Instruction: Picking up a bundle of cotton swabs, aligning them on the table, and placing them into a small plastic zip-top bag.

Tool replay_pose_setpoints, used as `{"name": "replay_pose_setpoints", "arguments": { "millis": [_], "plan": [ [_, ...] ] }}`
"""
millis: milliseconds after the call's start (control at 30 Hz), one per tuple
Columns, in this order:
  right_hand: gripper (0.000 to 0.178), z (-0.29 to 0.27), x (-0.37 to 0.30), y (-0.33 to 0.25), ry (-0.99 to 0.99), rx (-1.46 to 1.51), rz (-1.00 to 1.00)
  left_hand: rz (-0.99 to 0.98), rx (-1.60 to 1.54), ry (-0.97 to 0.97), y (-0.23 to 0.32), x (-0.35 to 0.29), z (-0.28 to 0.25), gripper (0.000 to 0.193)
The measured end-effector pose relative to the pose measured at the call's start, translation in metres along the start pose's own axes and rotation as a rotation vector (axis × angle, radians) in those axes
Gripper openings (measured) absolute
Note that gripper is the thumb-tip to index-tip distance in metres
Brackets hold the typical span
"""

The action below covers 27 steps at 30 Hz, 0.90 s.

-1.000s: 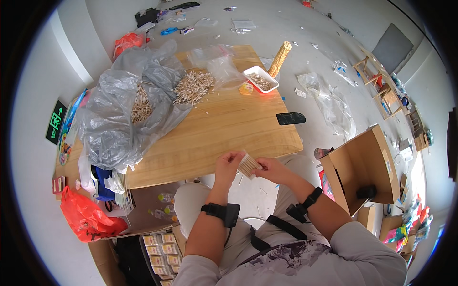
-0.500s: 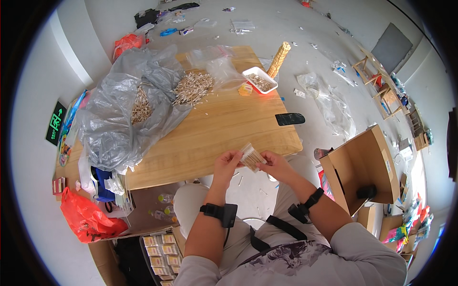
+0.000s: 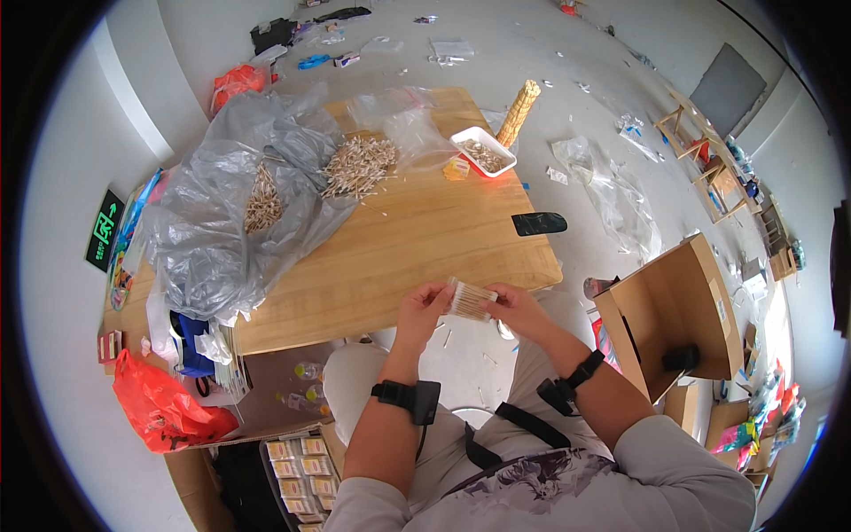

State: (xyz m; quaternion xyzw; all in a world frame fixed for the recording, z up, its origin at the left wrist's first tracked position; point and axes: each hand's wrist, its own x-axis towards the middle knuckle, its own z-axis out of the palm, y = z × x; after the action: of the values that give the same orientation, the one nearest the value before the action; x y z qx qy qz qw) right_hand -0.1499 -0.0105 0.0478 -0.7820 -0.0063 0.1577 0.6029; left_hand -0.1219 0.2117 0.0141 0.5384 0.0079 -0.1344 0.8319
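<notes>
Between my hands, just over the near edge of the wooden table (image 3: 425, 235), is a clear packet of cotton swabs (image 3: 468, 300), its sticks lying side by side. My left hand (image 3: 425, 306) pinches one end of it. At the other end the fingers of my right hand (image 3: 516, 309) are closed on the packet. A heap of loose cotton swabs (image 3: 358, 167) lies toward the back of the table. More swabs (image 3: 263, 202) sit in an opened grey plastic bag (image 3: 199, 257) at the left.
A white tray (image 3: 457, 136) of swabs stands at the back right, beside a tall yellow woven-looking column (image 3: 519, 113). A black flat piece (image 3: 539, 222) lies near the right table edge. An open cardboard box (image 3: 656, 293) is at my right; stacked packs (image 3: 301, 470) sit low left.
The packet has turned in my hands, so its sticks now lie closer to level. My right hand has shifted slightly; the table's things have not moved.
</notes>
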Motion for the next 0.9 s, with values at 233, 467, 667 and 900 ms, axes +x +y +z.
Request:
{"name": "replay_pose_setpoints", "arguments": {
  "millis": [233, 467, 667, 900],
  "plan": [
    [0.034, 0.0, 0.002, 0.001, 0.032, -0.004, 0.031, 0.044, 0.063, 0.121, -0.002, -0.002, 0.011, 0.016],
    [0.033, -0.008, 0.007, 0.006, 0.201, 0.033, -0.016, -0.028, -0.085, -0.02, -0.006, 0.002, 0.0, 0.019],
    [0.032, -0.018, 0.001, -0.01, 0.189, 0.043, -0.032, -0.001, 0.168, -0.101, -0.004, -0.002, 0.002, 0.015],
    [0.031, -0.019, -0.002, -0.01, 0.196, 0.106, 0.008, -0.042, 0.102, -0.156, -0.003, -0.003, 0.01, 0.021]
  ]
}}
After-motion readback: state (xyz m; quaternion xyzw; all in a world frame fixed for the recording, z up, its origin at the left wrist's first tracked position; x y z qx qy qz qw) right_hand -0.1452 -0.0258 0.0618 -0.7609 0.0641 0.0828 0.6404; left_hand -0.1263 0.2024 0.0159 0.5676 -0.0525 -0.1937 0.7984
